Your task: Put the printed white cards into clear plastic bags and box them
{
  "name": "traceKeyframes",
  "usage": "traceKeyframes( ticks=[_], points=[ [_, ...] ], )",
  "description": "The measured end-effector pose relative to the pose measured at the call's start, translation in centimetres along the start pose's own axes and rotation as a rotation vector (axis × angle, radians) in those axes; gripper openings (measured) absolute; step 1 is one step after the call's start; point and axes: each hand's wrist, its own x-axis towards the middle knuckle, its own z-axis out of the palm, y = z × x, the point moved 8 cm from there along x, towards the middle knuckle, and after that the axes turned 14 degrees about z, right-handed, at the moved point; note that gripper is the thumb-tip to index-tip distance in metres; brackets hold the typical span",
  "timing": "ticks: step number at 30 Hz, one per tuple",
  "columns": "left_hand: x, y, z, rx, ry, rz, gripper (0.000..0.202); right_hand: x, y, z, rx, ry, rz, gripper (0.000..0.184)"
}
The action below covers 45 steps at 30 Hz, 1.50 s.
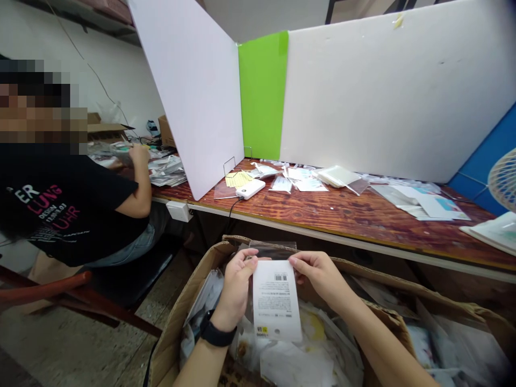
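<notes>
Between my two hands is a white printed card [276,306] with a barcode, lines of small text and a round hole near its lower edge. A clear plastic sleeve [272,248] shows past its far end. My left hand [237,287], with a dark band on the wrist, pinches the card's far left corner. At the far right corner, the thumb and fingers of my right hand [316,274] are closed on it. Below the card, an open cardboard box [171,333] holds many plastic-wrapped packets [298,365].
On the wooden table [290,212] lie a white power bank [250,189] with a cable, packets [306,180] and flat cards [427,201]. White boards stand behind. A fan [503,177] is at right. A co-worker [68,199] sits at left near a chair [80,301].
</notes>
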Motion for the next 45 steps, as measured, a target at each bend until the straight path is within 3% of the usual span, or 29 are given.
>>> traceKeyframes(
  ticks=[9,14,22,28,45],
  points=[
    [-0.8,0.2,1.0,0.019,-0.2,-0.098,0.02,0.3,0.1,-1.5,0.087,0.004,-0.008,0.026],
    [-1.2,0.9,1.5,-0.047,-0.277,-0.079,0.026,-0.1,-0.2,-1.5,0.113,-0.036,-0.044,0.023],
    [-0.7,1.6,0.1,-0.013,-0.137,0.046,0.008,-0.8,-1.3,-1.3,0.084,-0.066,-0.148,0.012],
    [-0.8,1.9,-0.6,0.02,-0.075,0.094,0.006,-1.4,-1.9,-1.4,0.038,-0.061,-0.208,0.019],
    [-1.3,3.4,0.0,-0.009,-0.123,0.165,0.011,-2.1,-2.0,-1.4,0.075,-0.197,-0.326,0.017]
  ],
)
